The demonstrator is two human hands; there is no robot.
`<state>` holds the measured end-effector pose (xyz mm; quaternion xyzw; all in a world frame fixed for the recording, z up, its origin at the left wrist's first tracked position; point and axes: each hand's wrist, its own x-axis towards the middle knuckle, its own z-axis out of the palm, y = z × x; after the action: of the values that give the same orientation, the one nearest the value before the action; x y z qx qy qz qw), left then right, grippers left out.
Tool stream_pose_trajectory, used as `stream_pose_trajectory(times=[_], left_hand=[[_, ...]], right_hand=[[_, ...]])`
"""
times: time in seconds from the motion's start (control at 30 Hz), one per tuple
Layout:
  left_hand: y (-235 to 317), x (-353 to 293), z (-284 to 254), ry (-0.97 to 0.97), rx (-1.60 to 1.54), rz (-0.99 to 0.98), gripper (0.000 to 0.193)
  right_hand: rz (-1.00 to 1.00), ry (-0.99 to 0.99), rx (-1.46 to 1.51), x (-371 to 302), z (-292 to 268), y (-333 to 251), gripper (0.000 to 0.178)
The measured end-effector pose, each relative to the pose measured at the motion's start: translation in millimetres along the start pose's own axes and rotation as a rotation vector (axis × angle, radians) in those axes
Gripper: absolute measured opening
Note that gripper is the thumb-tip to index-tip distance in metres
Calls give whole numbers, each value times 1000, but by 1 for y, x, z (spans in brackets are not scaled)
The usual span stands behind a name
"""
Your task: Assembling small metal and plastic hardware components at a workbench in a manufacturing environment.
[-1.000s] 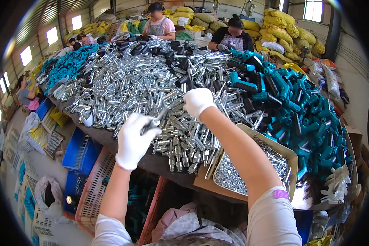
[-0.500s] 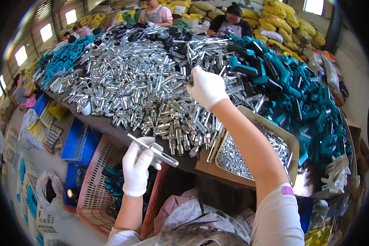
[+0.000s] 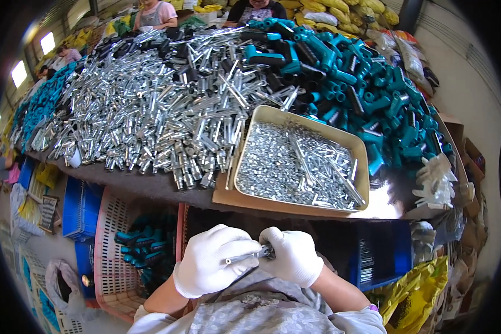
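1 metal rod (image 3: pixel 240 259) lies in the closed left hand (image 3: pixel 210 261), near the patterned cloth (image 3: pixel 250 319). The curled right hand (image 3: pixel 293 258) grips a dark part (image 3: pixel 268 252) at the rod's right end. 1 tray (image 3: pixel 363 162) of metal bits (image 3: pixel 281 161) stands on the table (image 3: pixel 114 177) beyond, beside teal handles (image 3: pixel 324 53).

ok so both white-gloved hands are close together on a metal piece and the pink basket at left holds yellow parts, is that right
Not quite: the parts in the pink basket at left are teal, not yellow, as the head view shows. The rest holds: the left hand and right hand, both white-gloved, are close together on a metal piece.
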<state>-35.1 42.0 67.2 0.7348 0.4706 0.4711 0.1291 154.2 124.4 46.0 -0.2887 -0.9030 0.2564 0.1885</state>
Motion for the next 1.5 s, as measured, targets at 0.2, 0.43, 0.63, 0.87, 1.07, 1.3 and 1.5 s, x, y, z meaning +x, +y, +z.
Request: stream_pose_trajectory(times=[0.2,0.43,0.63,0.87,1.07,1.3,1.5], left_hand=[[13,10,17,-95,168,4,40],[-25,-7,46,-390,-296,-287,92],[-3,-9,62,-179,-235,-376,82],[4,-15,70,-53,-282,-385,75],[-3,-22,69,75,-376,-465,71],[-1,-24,60,397,-667,-549,55],[2,-16,79,386,-733,-563,55]], right_hand=[[-9,39,-9,-15,-13,-2,28],[111,-8,191,-18,-33,2,32],[73,337,31,22,-83,71,20],[570,331,-376,90,-119,158,33],[404,469,134,80,-121,177,30],[414,593,837,-41,-98,94,12],[607,486,1261,-124,-19,70,10]])
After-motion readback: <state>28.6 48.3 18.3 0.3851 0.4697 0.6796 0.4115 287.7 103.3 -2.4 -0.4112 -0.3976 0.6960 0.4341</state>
